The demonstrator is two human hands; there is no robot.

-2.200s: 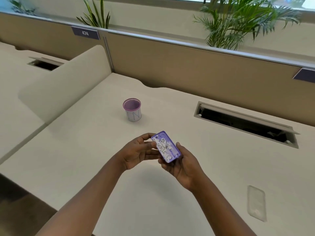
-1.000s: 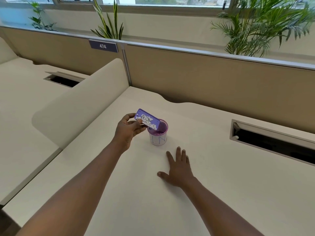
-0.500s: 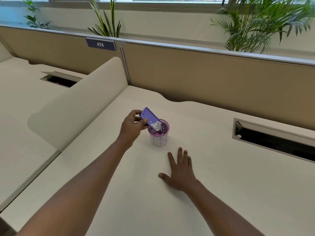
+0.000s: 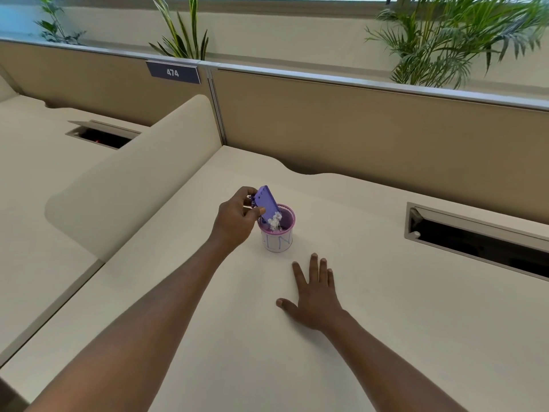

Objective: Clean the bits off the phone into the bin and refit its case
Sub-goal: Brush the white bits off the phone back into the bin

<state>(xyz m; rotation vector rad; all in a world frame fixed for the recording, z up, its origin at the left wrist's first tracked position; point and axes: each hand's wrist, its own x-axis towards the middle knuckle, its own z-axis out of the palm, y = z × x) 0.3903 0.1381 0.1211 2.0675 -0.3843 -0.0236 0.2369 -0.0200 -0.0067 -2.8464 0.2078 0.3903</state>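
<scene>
Cream desk (image 4: 386, 322), tan partition (image 4: 371, 129) — sunlit window plants (image 4: 463, 34)

A cream desk (image 4: 401, 337) runs up to a tan partition (image 4: 371, 132) with a metal top rail. A sign (image 4: 173, 72) reading 474 hangs on the partition. A curved cream divider (image 4: 142, 173) separates this desk from a second desk (image 4: 32, 162) beside it. Each desk has an open cable hatch (image 4: 481, 239) (image 4: 102, 135). Leafy plants (image 4: 451, 34) (image 4: 184, 28) stand behind the partition.
</scene>
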